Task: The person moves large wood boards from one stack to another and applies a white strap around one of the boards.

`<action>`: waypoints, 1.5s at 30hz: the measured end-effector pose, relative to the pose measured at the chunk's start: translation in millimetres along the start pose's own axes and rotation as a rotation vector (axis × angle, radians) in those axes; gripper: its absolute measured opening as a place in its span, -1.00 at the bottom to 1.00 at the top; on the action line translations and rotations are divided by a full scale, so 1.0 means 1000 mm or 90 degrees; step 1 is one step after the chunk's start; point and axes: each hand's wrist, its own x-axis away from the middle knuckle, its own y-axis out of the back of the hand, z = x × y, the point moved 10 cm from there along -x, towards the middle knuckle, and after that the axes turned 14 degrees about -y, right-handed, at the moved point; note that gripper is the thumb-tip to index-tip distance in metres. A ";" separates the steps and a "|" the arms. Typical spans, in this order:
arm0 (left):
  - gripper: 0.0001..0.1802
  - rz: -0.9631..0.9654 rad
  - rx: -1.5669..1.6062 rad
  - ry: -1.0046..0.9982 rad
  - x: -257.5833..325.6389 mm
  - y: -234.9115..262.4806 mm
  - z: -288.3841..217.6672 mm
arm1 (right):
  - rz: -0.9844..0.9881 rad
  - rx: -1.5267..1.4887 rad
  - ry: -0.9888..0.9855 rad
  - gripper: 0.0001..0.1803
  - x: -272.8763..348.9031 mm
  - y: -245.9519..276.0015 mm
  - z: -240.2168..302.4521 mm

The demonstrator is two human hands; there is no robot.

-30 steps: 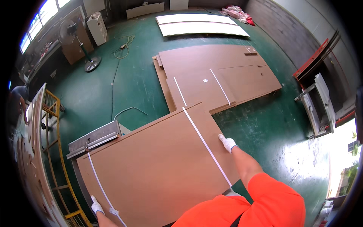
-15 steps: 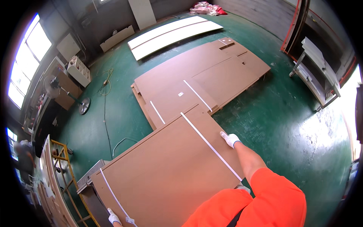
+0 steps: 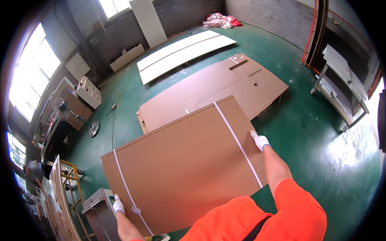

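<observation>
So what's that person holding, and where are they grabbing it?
A big flat brown board with two white straps. The gloved left hand grips its left edge and the gloved right hand grips its right edge.

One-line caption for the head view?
Gloved left hand and right hand grip opposite edges of a strapped brown cardboard-wrapped panel above a green floor.

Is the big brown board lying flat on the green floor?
No, the board is held up off the floor, with the left hand and the right hand gripping opposite edges.
</observation>
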 end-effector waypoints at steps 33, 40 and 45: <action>-0.08 0.493 -0.516 0.177 0.238 -0.741 -0.473 | -0.064 0.392 -0.380 0.08 -0.637 0.373 -0.162; -0.07 0.498 -0.497 0.193 0.253 -0.848 -0.474 | -0.070 0.349 -0.347 0.08 -0.725 0.378 -0.130; -0.05 0.415 -0.442 0.169 0.217 -0.885 -0.448 | -0.052 0.340 -0.253 -0.01 -0.816 0.325 -0.072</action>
